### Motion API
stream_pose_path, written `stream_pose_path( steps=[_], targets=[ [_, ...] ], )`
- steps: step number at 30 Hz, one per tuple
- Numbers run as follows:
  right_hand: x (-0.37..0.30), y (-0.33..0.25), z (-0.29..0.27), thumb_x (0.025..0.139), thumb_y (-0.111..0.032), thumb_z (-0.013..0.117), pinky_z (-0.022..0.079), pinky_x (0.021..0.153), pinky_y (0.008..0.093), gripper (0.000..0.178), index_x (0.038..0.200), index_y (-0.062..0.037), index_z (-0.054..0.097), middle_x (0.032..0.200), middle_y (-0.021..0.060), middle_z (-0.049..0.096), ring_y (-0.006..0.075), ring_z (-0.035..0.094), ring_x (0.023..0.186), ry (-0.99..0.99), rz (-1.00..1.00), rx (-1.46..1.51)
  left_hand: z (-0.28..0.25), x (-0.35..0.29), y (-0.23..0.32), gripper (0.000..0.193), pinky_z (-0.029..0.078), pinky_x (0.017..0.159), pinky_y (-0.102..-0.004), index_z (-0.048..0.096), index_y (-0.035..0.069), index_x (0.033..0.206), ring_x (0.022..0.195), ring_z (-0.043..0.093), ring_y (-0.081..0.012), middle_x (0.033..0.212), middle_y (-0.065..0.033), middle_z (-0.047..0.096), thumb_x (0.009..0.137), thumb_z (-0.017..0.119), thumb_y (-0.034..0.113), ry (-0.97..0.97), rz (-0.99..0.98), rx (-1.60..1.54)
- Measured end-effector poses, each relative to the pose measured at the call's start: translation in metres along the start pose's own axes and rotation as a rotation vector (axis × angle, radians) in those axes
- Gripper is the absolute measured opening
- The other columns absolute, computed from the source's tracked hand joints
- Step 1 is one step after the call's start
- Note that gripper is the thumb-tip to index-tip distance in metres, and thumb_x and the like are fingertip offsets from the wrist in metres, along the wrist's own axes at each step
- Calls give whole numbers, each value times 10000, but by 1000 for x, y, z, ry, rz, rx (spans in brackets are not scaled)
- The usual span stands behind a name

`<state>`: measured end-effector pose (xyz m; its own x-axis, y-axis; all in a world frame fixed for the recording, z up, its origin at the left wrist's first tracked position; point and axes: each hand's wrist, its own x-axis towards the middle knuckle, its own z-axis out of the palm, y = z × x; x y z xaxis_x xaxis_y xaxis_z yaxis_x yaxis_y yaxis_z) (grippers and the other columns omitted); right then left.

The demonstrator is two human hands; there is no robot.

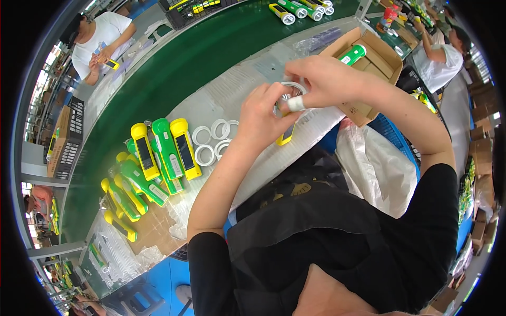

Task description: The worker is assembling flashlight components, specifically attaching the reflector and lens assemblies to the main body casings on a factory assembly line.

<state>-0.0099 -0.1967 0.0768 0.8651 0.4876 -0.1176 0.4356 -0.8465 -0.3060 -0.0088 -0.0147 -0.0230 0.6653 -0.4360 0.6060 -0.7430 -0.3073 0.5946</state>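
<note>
Above the bench my left hand (259, 117) and my right hand (322, 80) close around the head of a yellow flashlight (286, 137), whose lower body shows beneath them. A white ring (293, 85) sits at the flashlight's head between my fingers; how far it is seated I cannot make out. White wrapping (296, 103) covers a digit of my right hand. Several loose white rings (204, 155) lie on the bench to the left of my left hand. Beyond them is a heap of yellow and green flashlights (167, 150), some stacked on others.
An open cardboard box (387, 63) at the right holds a green flashlight (353, 54). A green conveyor belt (211, 63) curves past the bench, with several flashlights (303, 10) at its far end. A white sack (377, 163) hangs at my right. Other people work across the belt and far right.
</note>
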Motion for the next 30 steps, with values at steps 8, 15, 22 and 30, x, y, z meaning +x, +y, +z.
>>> stream_pose_path(
  steps=[8,15,22,30],
  targets=[
    [-38,4,-17,872,-306,666,470,661,318,372,1067,-2,578,877,117,575,233,599,754,313,-291,308,-19,-1,16,1131,434,1042,-415,213,60,1489,1262,517,-382,1342,-246,516,637,896,355,-229,-269,-310],
    [-17,9,7,981,-501,416,477,624,365,506,1127,-52,598,837,112,628,326,639,738,512,-540,85,-21,9,13,709,539,807,-425,504,8,1270,921,682,-352,1014,-180,694,702,801,312,-483,-365,-660],
    [132,57,70,1025,-353,422,479,728,329,372,1200,-54,556,897,60,630,228,609,788,727,-318,469,-74,17,-56,693,499,887,-455,520,37,1278,1063,600,-393,1158,-228,625,708,813,301,-47,-280,164],
    [284,217,85,919,-350,560,500,892,413,506,1322,-56,472,1085,169,659,321,655,996,808,463,555,-218,-98,-77,683,532,800,-442,495,124,1364,995,618,-364,1090,-179,609,762,776,280,68,-583,1016]
  ],
)
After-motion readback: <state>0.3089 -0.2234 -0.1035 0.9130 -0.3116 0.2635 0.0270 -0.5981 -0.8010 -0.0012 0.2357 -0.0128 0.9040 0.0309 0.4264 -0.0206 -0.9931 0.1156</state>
